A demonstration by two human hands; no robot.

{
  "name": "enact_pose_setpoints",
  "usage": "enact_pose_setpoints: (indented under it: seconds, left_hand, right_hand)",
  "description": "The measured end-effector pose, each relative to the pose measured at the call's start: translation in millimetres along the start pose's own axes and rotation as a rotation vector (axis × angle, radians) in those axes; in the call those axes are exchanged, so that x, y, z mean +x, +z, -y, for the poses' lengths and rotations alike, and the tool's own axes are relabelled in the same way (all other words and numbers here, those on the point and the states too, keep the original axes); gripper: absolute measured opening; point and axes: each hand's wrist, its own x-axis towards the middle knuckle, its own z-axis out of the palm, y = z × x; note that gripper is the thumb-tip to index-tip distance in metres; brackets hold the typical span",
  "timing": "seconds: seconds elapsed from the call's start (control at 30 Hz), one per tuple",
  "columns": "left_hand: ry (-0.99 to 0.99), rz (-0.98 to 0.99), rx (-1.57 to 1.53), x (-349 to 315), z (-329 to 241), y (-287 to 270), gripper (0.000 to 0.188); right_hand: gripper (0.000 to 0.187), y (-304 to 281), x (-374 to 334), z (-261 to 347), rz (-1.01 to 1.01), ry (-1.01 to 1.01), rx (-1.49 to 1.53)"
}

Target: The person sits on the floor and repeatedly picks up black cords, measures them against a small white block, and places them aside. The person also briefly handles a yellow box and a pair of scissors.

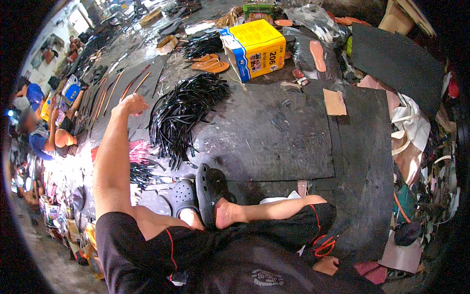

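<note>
My left arm stretches forward over the floor, and my left hand (132,104) has its fingers curled in. Whatever they hold, if anything, is too small to make out. Just beyond it lie thin brown and dark strips (104,93) on a black sheet. To its right spreads a large heap of shiny black strips (178,115). Pink strips (139,151) lie nearer, beside my forearm. My right hand is out of view. By my bent right knee rests an orange-handled tool (325,245), seemingly scissors.
A yellow box (254,49) stands ahead, with brown sandals (210,63) beside it. Black sheets (274,132) cover the floor before my clog-clad feet (208,196). Scraps and a white cloth (409,122) pile up at right. Another person (41,132) sits at far left.
</note>
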Motion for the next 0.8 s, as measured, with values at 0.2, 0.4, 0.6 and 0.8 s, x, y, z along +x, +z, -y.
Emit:
enact_pose_setpoints:
  seconds: [0.2,0.4,0.6,0.8]
  left_hand:
    - [0.014,0.009,0.0,9.8,4.3,2.3,0.031]
    - [0.009,0.042,0.115,13.1,11.7,5.2,0.023]
    - [0.033,0.127,-0.095,-1.5,8.9,-0.3,0.021]
    - [-0.133,0.104,-0.14,-5.6,-14.0,-5.6,0.027]
  right_hand:
    - [0.008,11.1,2.2,-0.4,-0.036,0.005,0.03]
    - [0.009,7.3,-2.7,9.5,-0.054,-0.016,0.069]
    - [0.009,4.9,-7.7,19.8,-0.085,-0.05,0.098]
    - [0.01,14.0,4.3,-4.0,-0.059,0.006,0.079]
